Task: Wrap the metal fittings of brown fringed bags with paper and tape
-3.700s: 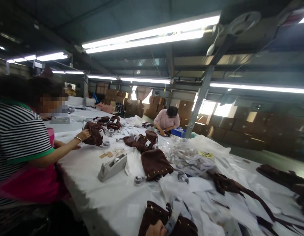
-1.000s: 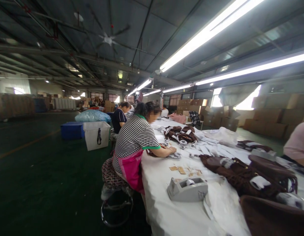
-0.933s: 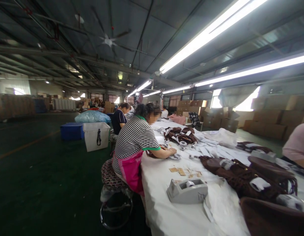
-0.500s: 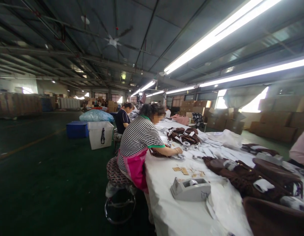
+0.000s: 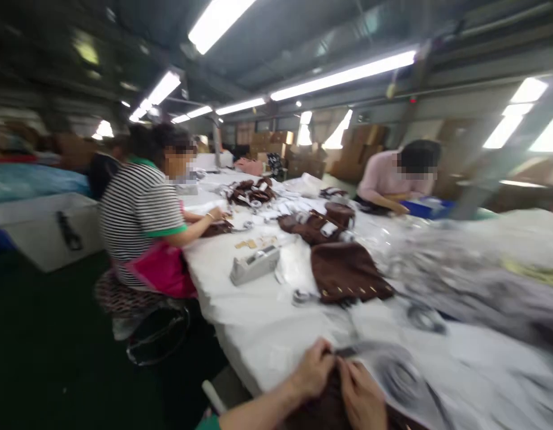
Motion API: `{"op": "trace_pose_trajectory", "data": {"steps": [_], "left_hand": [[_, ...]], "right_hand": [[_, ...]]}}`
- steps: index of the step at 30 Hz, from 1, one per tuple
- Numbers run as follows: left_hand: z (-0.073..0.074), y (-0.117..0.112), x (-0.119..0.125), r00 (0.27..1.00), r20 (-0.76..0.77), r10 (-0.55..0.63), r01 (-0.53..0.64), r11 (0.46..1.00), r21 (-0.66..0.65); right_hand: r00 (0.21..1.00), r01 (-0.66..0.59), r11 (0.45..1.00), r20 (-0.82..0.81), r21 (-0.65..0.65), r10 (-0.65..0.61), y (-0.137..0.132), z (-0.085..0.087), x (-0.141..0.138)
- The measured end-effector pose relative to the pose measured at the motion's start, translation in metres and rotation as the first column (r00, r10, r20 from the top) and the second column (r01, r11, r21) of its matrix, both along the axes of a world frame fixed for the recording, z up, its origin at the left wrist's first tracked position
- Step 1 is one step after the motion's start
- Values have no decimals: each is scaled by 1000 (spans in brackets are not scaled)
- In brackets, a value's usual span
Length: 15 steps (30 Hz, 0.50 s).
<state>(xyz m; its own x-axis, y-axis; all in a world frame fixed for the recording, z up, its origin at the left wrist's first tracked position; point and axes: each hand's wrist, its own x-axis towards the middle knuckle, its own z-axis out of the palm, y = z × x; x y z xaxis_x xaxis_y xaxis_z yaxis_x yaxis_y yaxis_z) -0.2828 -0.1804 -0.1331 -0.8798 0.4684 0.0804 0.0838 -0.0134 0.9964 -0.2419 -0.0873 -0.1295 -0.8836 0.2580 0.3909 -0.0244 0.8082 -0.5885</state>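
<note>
2 hands [image 5: 313,371] [image 5: 365,399], brown item [image 5: 325,409], gripped end forward (long axis unclear)

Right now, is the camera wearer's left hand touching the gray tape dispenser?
Apart. The head view shows a plain stretch of white table covering between the left hand, low in the picture, and the gray tape dispenser, farther up.

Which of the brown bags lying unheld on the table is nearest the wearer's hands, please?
The flat brown bag beyond the left hand and right hand, with gold-coloured fittings along its near edge; the heaped brown bags lie farther back.
</note>
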Motion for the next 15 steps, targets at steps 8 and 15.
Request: {"op": "trace_pose_trajectory", "data": {"steps": [8,15], "left_hand": [[-23,8,3,996,-79,37,-36,999,15],[-24,6,9,979,-205,-5,7,1000,9]], "right_hand": [[999,-30,999,-14,-30,29,20,-14,23],[989,45,572,-45,-819,-142,36,-2,22]]}}
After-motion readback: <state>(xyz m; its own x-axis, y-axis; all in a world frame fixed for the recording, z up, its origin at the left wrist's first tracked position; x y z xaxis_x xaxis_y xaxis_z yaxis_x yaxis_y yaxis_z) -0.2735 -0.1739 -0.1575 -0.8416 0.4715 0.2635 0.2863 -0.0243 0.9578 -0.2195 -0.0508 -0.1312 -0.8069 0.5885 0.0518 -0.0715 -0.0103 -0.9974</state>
